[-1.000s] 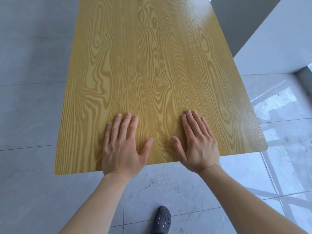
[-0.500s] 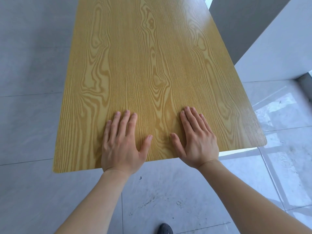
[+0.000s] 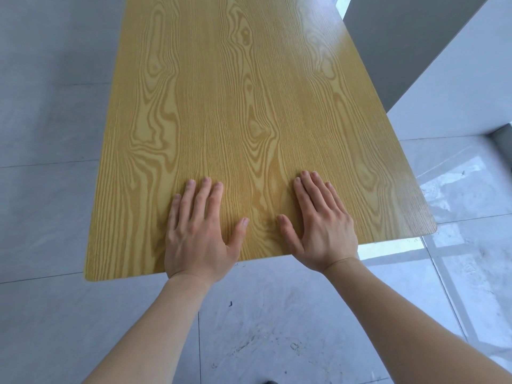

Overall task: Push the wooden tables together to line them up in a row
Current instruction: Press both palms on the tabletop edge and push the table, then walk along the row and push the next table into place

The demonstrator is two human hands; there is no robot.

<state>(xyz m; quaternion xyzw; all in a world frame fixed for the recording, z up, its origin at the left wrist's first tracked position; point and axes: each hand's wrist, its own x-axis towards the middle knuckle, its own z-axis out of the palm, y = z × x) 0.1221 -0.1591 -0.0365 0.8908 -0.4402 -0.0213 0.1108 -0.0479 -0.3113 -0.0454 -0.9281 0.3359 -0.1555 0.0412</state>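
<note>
One wooden table (image 3: 235,106) with a yellow grain top fills the middle of the head view and runs away from me. My left hand (image 3: 198,231) lies palm down on its near edge, fingers spread flat. My right hand (image 3: 320,225) lies flat beside it, a little to the right. Both palms press on the tabletop and hold nothing. The table's far end is cut off by the top of the frame. No second table is in view.
Grey floor tiles (image 3: 50,203) lie to the left and under my arms. A white wall corner (image 3: 457,87) and a grey panel (image 3: 401,31) stand close to the table's right edge. Glossy tiles (image 3: 471,259) reflect light at the right.
The table has slid forward over the floor with both hands flat on it. My shoe has dropped almost out of the bottom of the view. The wall corner appears nearer.
</note>
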